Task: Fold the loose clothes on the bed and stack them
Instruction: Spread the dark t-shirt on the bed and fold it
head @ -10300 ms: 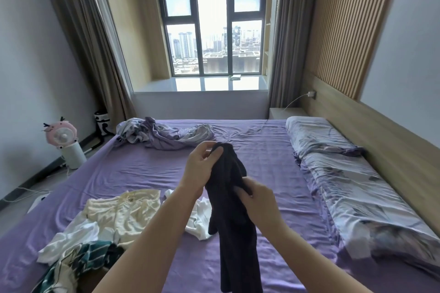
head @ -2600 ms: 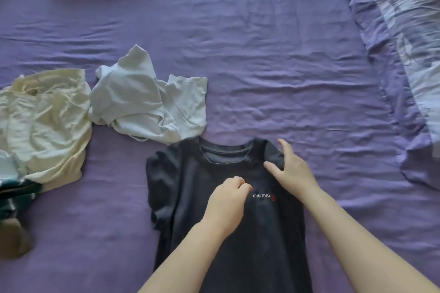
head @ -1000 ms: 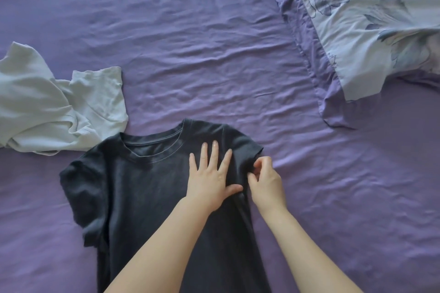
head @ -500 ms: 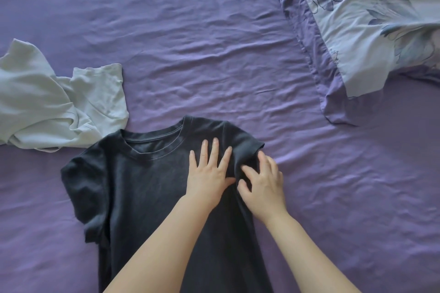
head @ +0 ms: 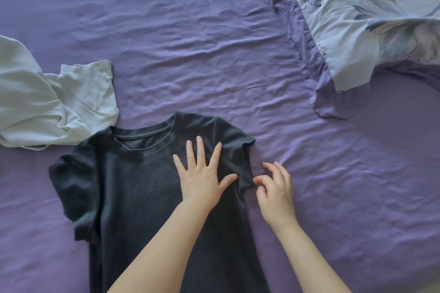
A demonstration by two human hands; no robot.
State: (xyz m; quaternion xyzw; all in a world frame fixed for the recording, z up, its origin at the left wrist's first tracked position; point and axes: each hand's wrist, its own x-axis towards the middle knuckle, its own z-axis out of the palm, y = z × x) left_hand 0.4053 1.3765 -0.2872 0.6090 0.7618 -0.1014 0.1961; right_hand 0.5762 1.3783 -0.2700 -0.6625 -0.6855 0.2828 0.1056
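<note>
Dark T-shirt (head: 133, 185) lies flat on the purple sheet (head: 190, 43), collar away from the person, lower part cut off by the frame's bottom edge. Left hand (head: 202, 178) presses flat on the chest w/ fingers spread; right hand (head: 273, 188) pinches the right sleeve's hem, fingers curled. Pale garment (head: 52, 107) sits crumpled at the left edge, touching the shirt's shoulder, partly cut off. Floral pillow (head: 369, 19) is top right, well apart. Wide bare sheet btwn shirt & pillow.
</note>
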